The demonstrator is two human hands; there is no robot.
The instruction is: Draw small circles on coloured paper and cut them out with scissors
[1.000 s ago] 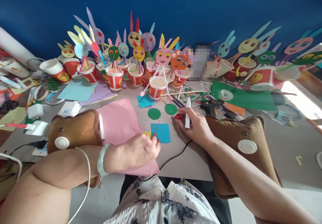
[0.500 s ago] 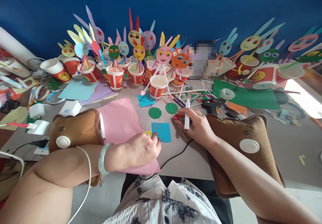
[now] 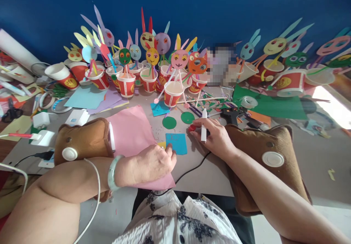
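Note:
My left hand (image 3: pixel 148 165) lies over the pink paper with its fingers curled. Its fingertips press on the lower left corner of a blue paper square (image 3: pixel 177 146), which carries faint reddish outlines near its top edge. A bit of yellow paper (image 3: pixel 161 145) shows just beside these fingers. In my right hand (image 3: pixel 216 136) a white marker (image 3: pixel 204 127) stands nearly upright between the fingers. A small red round thing (image 3: pixel 192 127) is at the right fingertips; its kind is unclear. Two green paper circles (image 3: pixel 169 122) lie beyond the blue square.
Paper cups (image 3: pixel 174 92) with paper-faced figures line the blue wall. Brown plush warmers (image 3: pixel 274 160) flank my arms. A black glue gun (image 3: pixel 231 116), a tape roll (image 3: pixel 249 102) and scraps lie right of centre. The pink paper (image 3: pixel 131 127) spreads at left; a black cable (image 3: pixel 193 169) crosses the front.
The view has shifted very slightly. Both hands, the marker and the blue square keep the same places on the table.

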